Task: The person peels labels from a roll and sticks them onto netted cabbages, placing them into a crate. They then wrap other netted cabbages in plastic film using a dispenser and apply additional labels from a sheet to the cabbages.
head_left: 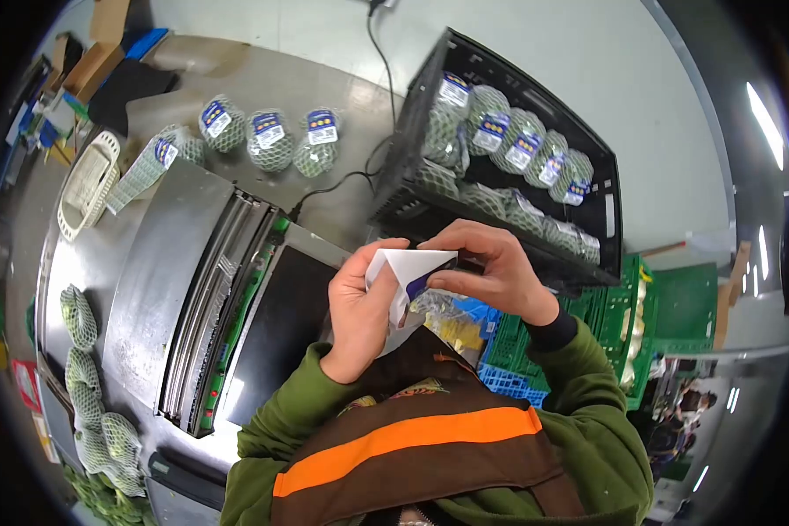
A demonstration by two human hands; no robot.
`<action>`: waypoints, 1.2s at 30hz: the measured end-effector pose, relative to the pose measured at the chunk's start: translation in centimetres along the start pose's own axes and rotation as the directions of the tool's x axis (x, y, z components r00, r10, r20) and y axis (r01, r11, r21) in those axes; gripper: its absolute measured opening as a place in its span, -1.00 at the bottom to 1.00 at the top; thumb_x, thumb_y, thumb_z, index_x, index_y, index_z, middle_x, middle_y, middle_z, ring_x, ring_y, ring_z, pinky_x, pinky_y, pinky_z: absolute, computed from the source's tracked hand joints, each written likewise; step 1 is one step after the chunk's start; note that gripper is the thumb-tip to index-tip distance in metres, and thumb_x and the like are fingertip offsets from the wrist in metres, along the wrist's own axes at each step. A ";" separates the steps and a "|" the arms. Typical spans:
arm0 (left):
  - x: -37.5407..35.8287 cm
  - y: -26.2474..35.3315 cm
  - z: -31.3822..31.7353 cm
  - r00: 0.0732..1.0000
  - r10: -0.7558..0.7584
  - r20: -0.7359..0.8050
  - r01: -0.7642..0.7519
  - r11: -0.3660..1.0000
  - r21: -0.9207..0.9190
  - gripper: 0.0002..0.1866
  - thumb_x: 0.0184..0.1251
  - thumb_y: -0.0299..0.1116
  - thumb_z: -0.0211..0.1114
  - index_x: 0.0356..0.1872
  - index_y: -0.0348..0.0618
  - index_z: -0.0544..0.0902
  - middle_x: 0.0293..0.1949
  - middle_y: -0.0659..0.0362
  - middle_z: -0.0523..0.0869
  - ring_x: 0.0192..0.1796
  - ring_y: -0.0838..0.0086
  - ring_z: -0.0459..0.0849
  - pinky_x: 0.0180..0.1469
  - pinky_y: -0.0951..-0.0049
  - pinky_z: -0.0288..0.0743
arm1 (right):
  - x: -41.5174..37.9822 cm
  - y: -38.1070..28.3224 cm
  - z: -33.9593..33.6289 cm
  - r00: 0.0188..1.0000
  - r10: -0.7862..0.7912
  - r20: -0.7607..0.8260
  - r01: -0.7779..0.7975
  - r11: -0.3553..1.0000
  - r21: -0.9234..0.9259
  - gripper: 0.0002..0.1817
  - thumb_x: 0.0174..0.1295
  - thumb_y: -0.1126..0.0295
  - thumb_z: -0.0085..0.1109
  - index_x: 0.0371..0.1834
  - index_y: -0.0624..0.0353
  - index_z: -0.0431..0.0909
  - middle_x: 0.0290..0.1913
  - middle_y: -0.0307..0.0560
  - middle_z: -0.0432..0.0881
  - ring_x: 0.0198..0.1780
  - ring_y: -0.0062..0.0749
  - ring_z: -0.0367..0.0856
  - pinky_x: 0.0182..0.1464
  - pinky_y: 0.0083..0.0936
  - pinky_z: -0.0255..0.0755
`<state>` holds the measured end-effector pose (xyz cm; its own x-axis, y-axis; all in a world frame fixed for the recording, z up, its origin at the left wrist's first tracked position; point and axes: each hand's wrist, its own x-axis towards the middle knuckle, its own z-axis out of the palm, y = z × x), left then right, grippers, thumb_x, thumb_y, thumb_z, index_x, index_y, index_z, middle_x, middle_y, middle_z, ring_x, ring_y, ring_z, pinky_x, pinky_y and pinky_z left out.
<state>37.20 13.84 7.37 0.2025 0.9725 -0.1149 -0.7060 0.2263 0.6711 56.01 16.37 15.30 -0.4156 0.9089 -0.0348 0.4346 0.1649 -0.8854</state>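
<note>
In front of my chest, both hands are on a white folded label (419, 261) with a dark blue part. My left hand (361, 302) is closed around its left side, the thumb lying over the paper. Thumb and fingers of my right hand (497, 270) pinch the blue right edge. A sealing machine (171, 263) with long metal bars stands on the left. Just beyond my hands is a black crate (600, 223) of netted green produce (489, 127) with blue-and-white labels. What is printed on the label I hold cannot be read.
Labelled net bags (270, 142) stand on the metal table (210, 66), and more netted produce (83, 386) lies left of the machine. A white basket (90, 186) is at far left. Green crates (675, 311) stand at right. A black cable (386, 61) crosses the table.
</note>
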 end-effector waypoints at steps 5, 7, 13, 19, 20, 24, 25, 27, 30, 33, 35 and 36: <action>-1.5 -5.8 1.7 0.988 -0.148 -0.042 0.148 0.989 -0.013 -0.88 0.51 -0.37 0.25 -0.12 -0.21 0.63 -0.42 0.24 0.72 -0.60 0.73 0.51 -0.64 0.67 0.31 | -6.1 4.1 0.4 0.946 -0.156 -0.284 0.123 0.984 -0.132 -0.68 0.08 0.46 0.51 -0.06 0.17 0.74 -0.07 -0.10 0.68 -0.09 -0.35 0.68 -0.05 -0.51 0.53; -1.8 -7.9 2.4 0.976 -0.203 -0.081 0.203 0.979 -0.004 -0.87 0.50 -0.33 0.28 -0.22 -0.15 0.60 -0.49 0.28 0.69 -0.64 0.73 0.48 -0.67 0.66 0.29 | -8.0 5.7 0.1 0.934 -0.153 -0.322 0.118 0.985 -0.127 -0.70 0.08 0.48 0.50 -0.09 0.17 0.74 -0.07 -0.09 0.68 -0.08 -0.34 0.68 -0.03 -0.49 0.54; -2.3 -12.2 4.0 0.991 0.046 0.122 -0.074 0.970 0.231 -0.88 0.47 -0.40 0.30 -0.15 -0.23 0.66 -0.19 0.20 0.69 -0.19 0.60 0.61 -0.09 0.59 0.48 | -12.5 7.7 -1.8 0.913 0.303 -0.274 -0.110 0.828 0.551 -0.74 0.23 0.56 0.39 -0.03 0.28 0.62 -0.08 -0.23 0.65 -0.08 -0.65 0.60 -0.04 -0.61 0.52; -2.5 -9.9 6.2 0.966 -0.105 0.236 0.038 0.961 0.275 -0.76 0.40 -0.48 0.34 0.04 -0.28 0.67 -0.04 0.15 0.71 0.02 0.52 0.65 0.12 0.48 0.50 | -15.1 8.9 -2.2 0.916 0.235 -0.324 -0.056 0.877 0.476 -0.84 0.34 0.38 0.33 -0.21 0.28 0.65 -0.33 -0.36 0.62 -0.29 -0.80 0.47 -0.27 -0.71 0.37; -2.7 -10.0 6.2 0.947 -0.074 0.312 -0.055 0.921 0.386 -0.72 0.36 -0.54 0.35 0.07 -0.30 0.65 -0.05 0.14 0.72 0.01 0.52 0.66 0.11 0.47 0.52 | -15.5 9.1 -2.1 0.907 0.222 -0.358 -0.077 0.923 0.377 -0.82 0.36 0.36 0.32 -0.25 0.28 0.66 -0.37 -0.38 0.60 -0.33 -0.81 0.42 -0.33 -0.70 0.31; -3.4 -11.4 6.5 0.930 -0.119 0.348 -0.049 0.898 0.437 -0.58 0.22 -0.61 0.47 0.12 -0.30 0.64 -0.05 0.10 0.75 -0.01 0.52 0.69 0.09 0.48 0.57 | -16.0 9.5 -1.6 0.871 0.061 -0.488 0.025 0.985 0.168 -0.79 0.36 0.36 0.30 -0.31 0.31 0.66 -0.44 -0.32 0.56 -0.39 -0.74 0.39 -0.36 -0.64 0.27; -3.7 -11.7 6.8 0.939 -0.096 0.330 -0.043 0.919 0.391 -0.66 0.25 -0.60 0.45 0.06 -0.33 0.66 -0.11 0.12 0.77 -0.08 0.55 0.71 -0.01 0.52 0.59 | -16.2 9.1 -1.6 0.864 0.137 -0.484 -0.019 0.970 0.241 -0.80 0.35 0.36 0.30 -0.30 0.31 0.67 -0.44 -0.30 0.56 -0.39 -0.72 0.41 -0.35 -0.63 0.28; -3.9 -12.3 6.4 0.952 -0.118 0.282 -0.015 0.904 0.428 -0.69 0.26 -0.59 0.44 0.03 -0.33 0.68 -0.15 0.13 0.77 -0.13 0.58 0.71 -0.07 0.54 0.59 | -16.3 9.8 -1.3 0.871 0.150 -0.468 -0.013 0.959 0.284 -0.80 0.35 0.36 0.30 -0.30 0.31 0.67 -0.43 -0.30 0.57 -0.37 -0.73 0.43 -0.34 -0.64 0.30; -4.4 -12.7 5.5 0.972 -0.112 0.206 0.004 0.885 0.465 -0.79 0.32 -0.55 0.41 -0.06 -0.33 0.71 -0.25 0.18 0.79 -0.25 0.65 0.70 -0.22 0.59 0.57 | -16.3 11.0 -1.3 0.903 0.118 -0.413 0.020 0.949 0.314 -0.85 0.33 0.39 0.31 -0.25 0.27 0.71 -0.34 -0.22 0.62 -0.32 -0.67 0.53 -0.27 -0.63 0.40; -4.7 -13.7 4.6 0.978 -0.130 0.163 0.049 0.902 0.429 -0.81 0.36 -0.50 0.40 -0.05 -0.30 0.69 -0.22 0.20 0.78 -0.21 0.66 0.68 -0.17 0.60 0.56 | -16.3 11.7 -1.2 0.899 -0.123 -0.421 0.167 0.983 0.071 -0.85 0.25 0.51 0.34 -0.13 0.23 0.75 -0.13 -0.10 0.66 -0.24 -0.49 0.64 -0.19 -0.57 0.53; -5.0 -14.6 4.5 0.982 -0.106 0.154 0.032 0.907 0.420 -0.80 0.36 -0.50 0.40 -0.04 -0.29 0.69 -0.22 0.21 0.77 -0.21 0.67 0.68 -0.16 0.60 0.56 | -15.6 13.0 -1.0 0.869 -0.236 -0.435 0.241 0.970 -0.046 -0.85 0.25 0.51 0.34 -0.13 0.24 0.75 -0.13 -0.10 0.66 -0.23 -0.49 0.64 -0.19 -0.57 0.53; -5.2 -15.0 4.5 0.985 -0.086 0.148 0.017 0.910 0.414 -0.79 0.36 -0.49 0.40 -0.03 -0.27 0.68 -0.21 0.22 0.77 -0.21 0.67 0.68 -0.15 0.61 0.56 | -15.2 13.7 -0.6 0.828 -0.345 -0.442 0.306 0.938 -0.161 -0.85 0.25 0.51 0.35 -0.14 0.25 0.75 -0.13 -0.10 0.66 -0.21 -0.48 0.65 -0.18 -0.57 0.54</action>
<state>49.80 5.16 1.15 0.3601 0.9308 -0.0626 -0.3583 0.2000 0.9119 68.80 5.03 3.97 -0.1415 0.8649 0.4816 0.4094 0.4940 -0.7670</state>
